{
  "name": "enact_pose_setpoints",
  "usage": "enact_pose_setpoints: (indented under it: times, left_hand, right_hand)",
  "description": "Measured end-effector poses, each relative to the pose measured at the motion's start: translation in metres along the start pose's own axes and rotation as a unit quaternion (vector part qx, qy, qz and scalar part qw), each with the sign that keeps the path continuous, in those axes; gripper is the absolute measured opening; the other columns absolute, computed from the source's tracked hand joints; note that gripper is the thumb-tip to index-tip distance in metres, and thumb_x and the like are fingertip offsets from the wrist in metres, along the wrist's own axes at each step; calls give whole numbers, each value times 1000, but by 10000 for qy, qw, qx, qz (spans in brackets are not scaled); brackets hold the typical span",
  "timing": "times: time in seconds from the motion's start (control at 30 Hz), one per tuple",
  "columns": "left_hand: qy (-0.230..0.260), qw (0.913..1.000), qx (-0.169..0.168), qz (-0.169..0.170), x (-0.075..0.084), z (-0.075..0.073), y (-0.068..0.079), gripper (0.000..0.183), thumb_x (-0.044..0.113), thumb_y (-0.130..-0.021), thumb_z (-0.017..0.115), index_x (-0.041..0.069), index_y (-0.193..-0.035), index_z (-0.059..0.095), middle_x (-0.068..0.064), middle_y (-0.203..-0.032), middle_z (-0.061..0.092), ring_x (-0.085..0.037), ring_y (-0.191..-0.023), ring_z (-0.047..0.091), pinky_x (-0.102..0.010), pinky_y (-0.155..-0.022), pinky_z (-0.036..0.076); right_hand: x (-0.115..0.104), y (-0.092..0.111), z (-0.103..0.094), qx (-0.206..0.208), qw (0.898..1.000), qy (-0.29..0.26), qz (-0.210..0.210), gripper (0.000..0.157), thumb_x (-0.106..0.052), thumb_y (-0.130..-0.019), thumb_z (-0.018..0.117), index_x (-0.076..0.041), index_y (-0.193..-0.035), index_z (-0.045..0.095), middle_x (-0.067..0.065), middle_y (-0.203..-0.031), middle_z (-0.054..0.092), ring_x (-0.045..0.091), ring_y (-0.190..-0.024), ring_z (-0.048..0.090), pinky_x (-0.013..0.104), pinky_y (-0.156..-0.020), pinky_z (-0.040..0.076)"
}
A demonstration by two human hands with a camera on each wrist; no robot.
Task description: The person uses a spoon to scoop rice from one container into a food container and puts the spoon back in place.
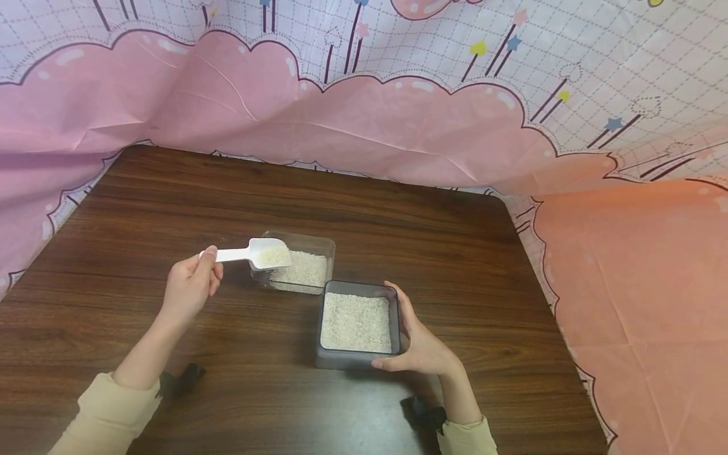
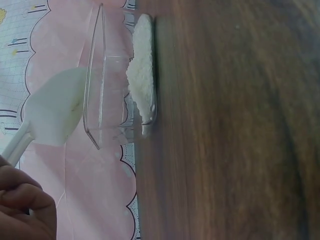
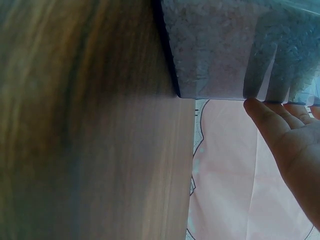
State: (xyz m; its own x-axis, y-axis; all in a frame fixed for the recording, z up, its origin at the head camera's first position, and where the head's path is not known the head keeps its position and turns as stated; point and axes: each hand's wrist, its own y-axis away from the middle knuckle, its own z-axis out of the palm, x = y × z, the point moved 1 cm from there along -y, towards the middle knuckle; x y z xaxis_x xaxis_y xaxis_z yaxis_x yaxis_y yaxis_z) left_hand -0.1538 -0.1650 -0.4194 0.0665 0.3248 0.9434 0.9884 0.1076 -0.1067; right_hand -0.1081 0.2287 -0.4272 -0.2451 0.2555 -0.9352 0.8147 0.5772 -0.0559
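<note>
My left hand (image 1: pixel 190 281) pinches the handle of a white scoop (image 1: pixel 256 252), which carries a little rice. The scoop's bowl hangs over the left side of a clear plastic box (image 1: pixel 332 262), where white rice (image 1: pixel 307 268) lies on the bottom; in the left wrist view the scoop (image 2: pixel 57 107) is above the box's rim. My right hand (image 1: pixel 423 347) holds the near right corner of a square smoky-grey container (image 1: pixel 347 361), thumb on the front, fingers along the right side. Rice (image 1: pixel 358 322) fills much of it; grains show through its wall in the right wrist view.
Both boxes stand on a dark wood-grain table (image 1: pixel 227 379), the clear one just behind and left of the grey one. A pink patterned cloth (image 1: pixel 341 120) hangs along the table's far edge and sides. Dark straps (image 1: pixel 423 411) are near the wrists.
</note>
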Motion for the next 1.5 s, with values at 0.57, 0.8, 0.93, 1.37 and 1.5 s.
enact_pose_setpoints:
  times: [0.57, 0.8, 0.93, 1.37, 1.5]
  left_hand:
    - [-804, 9954, 108, 504, 11, 3, -8, 55, 34, -104, 44, 0, -62, 55, 7, -41, 40, -5, -37, 27, -25, -35, 21]
    - [-1724, 9689, 172, 1765, 28, 10, -8, 45, 19, -98, 53, 12, -54, 49, 10, -44, 31, 0, -42, 21, -22, -39, 18]
    - [-2323, 9337, 244, 2714, 38, 14, -5, 44, 16, -93, 55, 17, -52, 38, 11, -44, 24, -3, -46, 19, -25, -43, 18]
    - [58, 9935, 417, 1057, 56, 4, 7, 49, 21, -104, 46, 0, -60, 53, 7, -38, 37, -1, -35, 26, -20, -37, 25]
    - [1507, 9881, -114, 303, 66, 0, 13, 54, 27, -105, 42, -1, -59, 48, 4, -40, 36, -8, -39, 30, -27, -74, 37]
  right_hand:
    - [-2, 0, -1, 16, 9999, 95, 52, 121, -11, -68, 88, -30, -154, 5, 4, -151, 26, 27, -135, 32, 43, -107, 33]
    - [-1, 0, -1, 10, 9999, 119, 16, 120, -11, -69, 88, -29, -154, 5, 5, -151, 25, 29, -135, 32, 41, -107, 33]
    - [-2, 0, -1, 4, 9999, 115, 32, 121, -11, -69, 88, -29, -154, 5, 5, -151, 25, 28, -136, 32, 41, -108, 32]
    - [-3, -1, 0, 33, 9999, 103, 12, 121, -11, -68, 88, -28, -154, 5, 6, -151, 25, 30, -135, 32, 40, -107, 34]
    - [-3, 0, 0, 42, 9999, 86, 58, 121, -11, -68, 88, -30, -154, 5, 5, -151, 24, 29, -136, 30, 46, -107, 32]
